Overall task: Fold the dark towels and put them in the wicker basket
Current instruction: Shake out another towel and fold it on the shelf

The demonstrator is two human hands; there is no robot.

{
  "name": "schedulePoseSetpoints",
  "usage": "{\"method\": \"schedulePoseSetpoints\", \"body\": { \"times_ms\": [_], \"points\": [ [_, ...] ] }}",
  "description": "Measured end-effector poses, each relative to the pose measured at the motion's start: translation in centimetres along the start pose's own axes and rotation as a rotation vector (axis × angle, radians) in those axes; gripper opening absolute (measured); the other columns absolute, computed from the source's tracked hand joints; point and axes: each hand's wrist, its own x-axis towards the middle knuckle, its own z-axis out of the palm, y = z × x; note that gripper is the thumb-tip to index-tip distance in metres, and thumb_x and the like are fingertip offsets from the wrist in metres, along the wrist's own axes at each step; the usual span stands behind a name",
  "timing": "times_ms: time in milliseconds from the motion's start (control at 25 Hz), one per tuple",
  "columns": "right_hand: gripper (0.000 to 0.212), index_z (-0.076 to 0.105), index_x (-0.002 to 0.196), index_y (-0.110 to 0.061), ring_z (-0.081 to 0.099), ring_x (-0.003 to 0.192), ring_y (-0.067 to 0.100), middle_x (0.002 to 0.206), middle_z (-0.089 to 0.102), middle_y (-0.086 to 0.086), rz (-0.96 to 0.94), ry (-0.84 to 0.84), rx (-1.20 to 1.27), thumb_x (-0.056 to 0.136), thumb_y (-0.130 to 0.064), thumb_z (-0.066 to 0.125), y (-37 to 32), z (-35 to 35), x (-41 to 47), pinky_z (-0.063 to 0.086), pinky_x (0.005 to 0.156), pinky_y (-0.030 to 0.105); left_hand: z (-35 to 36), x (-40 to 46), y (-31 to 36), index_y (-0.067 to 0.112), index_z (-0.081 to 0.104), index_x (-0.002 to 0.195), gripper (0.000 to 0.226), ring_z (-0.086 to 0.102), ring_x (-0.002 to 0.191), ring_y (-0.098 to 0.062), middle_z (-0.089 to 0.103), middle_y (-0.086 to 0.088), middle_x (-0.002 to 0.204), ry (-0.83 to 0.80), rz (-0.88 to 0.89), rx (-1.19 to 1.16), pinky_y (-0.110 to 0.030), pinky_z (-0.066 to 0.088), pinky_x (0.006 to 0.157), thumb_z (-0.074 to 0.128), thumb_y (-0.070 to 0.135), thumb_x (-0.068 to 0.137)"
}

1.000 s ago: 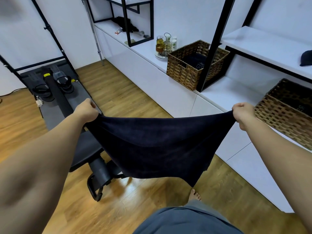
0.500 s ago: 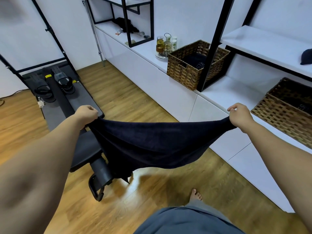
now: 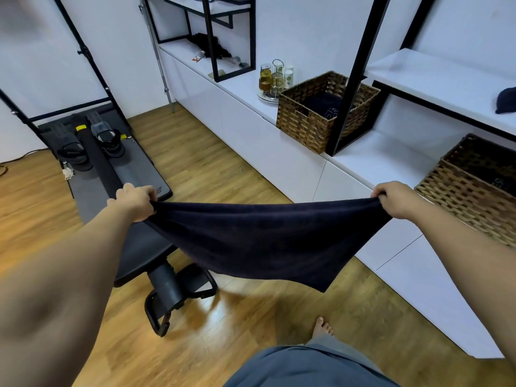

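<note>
Fingers (image 3: 150, 192) of both hands grip dark towel (image 3: 268, 238); wicker basket (image 3: 315, 121) holds dark cloth (folded).

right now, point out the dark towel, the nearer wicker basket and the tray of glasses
dark towel (image 3: 268, 241), head view, middle of the hanging cloth
nearer wicker basket (image 3: 458, 202), head view, woven front wall
tray of glasses (image 3: 265, 96), head view, front rim of the tray

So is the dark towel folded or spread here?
Spread: the dark navy cloth towel hangs stretched between left hand and right hand.
</note>
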Motion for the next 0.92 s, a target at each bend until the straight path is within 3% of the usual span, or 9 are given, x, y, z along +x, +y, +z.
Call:
{"method": "schedulePoseSetpoints", "body": {
  "times_ms": [40, 120, 280, 360, 480, 640, 800, 920],
  "points": [
    [0.037, 0.067, 0.082, -0.022, 0.058, 0.089, 0.029, 0.102, 0.065, 0.009, 0.016, 0.014, -0.038, 0.091, 0.002, 0.040, 0.4, 0.1, 0.1, 0.042, 0.066, 0.031, 0.1, 0.1, -0.1, 0.033, 0.059, 0.100, 0.004, 0.040, 0.099, -0.033, 0.039, -0.009, 0.103, 0.032, 0.002, 0.025, -0.047, 0.036, 0.091, 0.057, 0.030, 0.099],
    [0.037, 0.066, 0.079, -0.021, 0.058, 0.086, 0.030, 0.099, 0.066, 0.010, 0.033, 0.011, -0.069, 0.091, 0.003, 0.041, 0.9, 0.3, 0.0, 0.040, 0.060, 0.029, 0.4, 0.7, -0.4, 0.031, 0.064, 0.103, 0.017, 0.044, 0.095, -0.032, 0.042, -0.009, 0.099, 0.074, -0.002, 0.060, -0.046, 0.039, 0.088, 0.051, 0.040, 0.102],
    [0.025, 0.070, 0.075, -0.021, 0.061, 0.081, 0.025, 0.087, 0.067, 0.004, -0.047, -0.051, 0.087, 0.090, -0.012, 0.051, 0.6, 0.1, -1.0, 0.046, 0.064, 0.032, 0.6, 1.3, -1.1, 0.027, 0.070, 0.108, 0.030, 0.054, 0.083, -0.033, 0.050, -0.009, 0.098, 0.068, -0.057, 0.065, -0.044, 0.046, 0.084, 0.044, 0.040, 0.103],
    [0.017, 0.069, 0.079, -0.024, 0.060, 0.078, 0.025, 0.092, 0.057, 0.002, -0.097, -0.136, 0.096, 0.087, -0.016, 0.056, 0.6, -0.2, -1.5, 0.045, 0.063, 0.031, 0.5, 1.4, -1.3, 0.026, 0.070, 0.111, 0.029, 0.054, 0.085, -0.035, 0.050, -0.010, 0.099, 0.056, -0.081, 0.065, -0.047, 0.046, 0.089, 0.043, 0.035, 0.102],
    [0.009, 0.065, 0.095, -0.028, 0.057, 0.079, 0.023, 0.101, 0.035, 0.000, -0.112, -0.195, -0.182, 0.092, -0.022, 0.058, 0.9, 0.1, -1.5, 0.046, 0.066, 0.031, 0.2, 1.2, -1.3, 0.024, 0.068, 0.114, 0.028, 0.051, 0.091, -0.037, 0.044, -0.010, 0.099, 0.034, -0.093, 0.079, -0.049, 0.045, 0.094, 0.044, 0.025, 0.100],
    [0.022, 0.069, 0.109, -0.024, 0.054, 0.079, 0.026, 0.105, 0.031, 0.002, -0.053, -0.024, -0.210, 0.100, -0.027, 0.049, 0.8, 0.9, -1.1, 0.051, 0.073, 0.040, 0.1, 0.8, -0.7, 0.028, 0.067, 0.106, 0.030, 0.051, 0.095, -0.037, 0.044, -0.010, 0.106, 0.050, -0.038, 0.054, -0.047, 0.043, 0.090, 0.044, 0.012, 0.097],
    [0.029, 0.068, 0.106, -0.025, 0.042, 0.104, 0.028, 0.118, 0.049, 0.001, 0.024, 0.123, -0.344, 0.104, -0.031, 0.039, 0.0, 0.8, -1.5, 0.042, 0.083, 0.042, 0.3, 0.3, -0.1, 0.028, 0.063, 0.094, 0.028, 0.053, 0.086, -0.035, 0.060, -0.008, 0.094, 0.145, -0.029, -0.002, -0.047, 0.038, 0.089, 0.042, 0.009, 0.095],
    [0.034, 0.061, 0.093, -0.018, 0.052, 0.090, 0.030, 0.086, 0.061, 0.005, 0.082, 0.225, -0.324, 0.105, -0.031, 0.032, 0.1, 1.0, -1.3, 0.035, 0.088, 0.044, 0.0, -0.3, 0.1, 0.031, 0.058, 0.093, 0.025, 0.052, 0.076, -0.033, 0.054, -0.005, 0.078, 0.277, -0.001, 0.025, -0.041, 0.042, 0.077, 0.042, 0.012, 0.098]
  ]
}}
